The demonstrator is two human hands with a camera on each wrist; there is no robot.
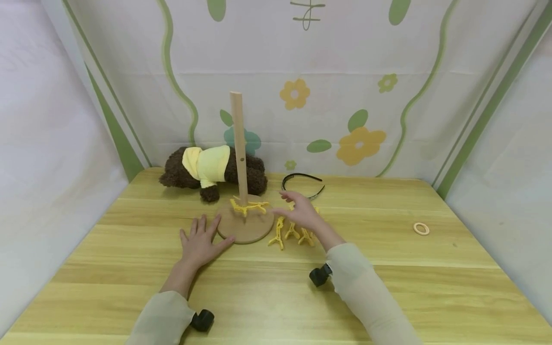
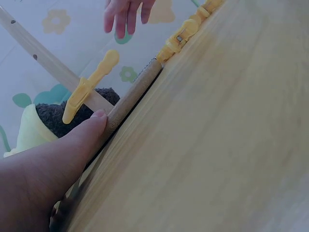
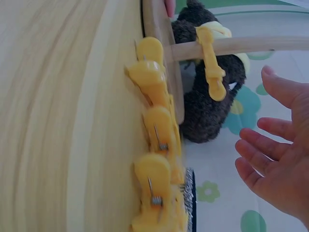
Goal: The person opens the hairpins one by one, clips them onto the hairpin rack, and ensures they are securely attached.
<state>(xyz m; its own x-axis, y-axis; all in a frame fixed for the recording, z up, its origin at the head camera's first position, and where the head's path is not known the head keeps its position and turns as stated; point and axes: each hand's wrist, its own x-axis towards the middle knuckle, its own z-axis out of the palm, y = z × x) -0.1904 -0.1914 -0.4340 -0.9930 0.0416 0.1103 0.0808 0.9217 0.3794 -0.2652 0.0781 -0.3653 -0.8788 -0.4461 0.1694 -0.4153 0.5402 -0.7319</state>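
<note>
A wooden post (image 1: 239, 143) rises from a round wooden base (image 1: 246, 232). Low on the post are yellow clips (image 1: 247, 207); in the left wrist view one clip (image 2: 89, 89) sits slantwise across it. My left hand (image 1: 200, 245) lies with fingers spread at the base's left edge, its thumb touching the rim. Above the tabletop, right of the base, my right hand (image 1: 302, 212) hovers with fingers extended and nothing in its grasp. Several loose yellow clips (image 1: 278, 235) lie beneath it, partly hidden by the hand; their springs show in the right wrist view.
Behind the post lies a dark brown plush toy (image 1: 211, 165) in a yellow top. A black headband (image 1: 297, 176) rests at the back, partly covered by my right hand. Far right on the table (image 1: 388, 297) is a small wooden ring (image 1: 421, 228). A patterned cloth hangs behind.
</note>
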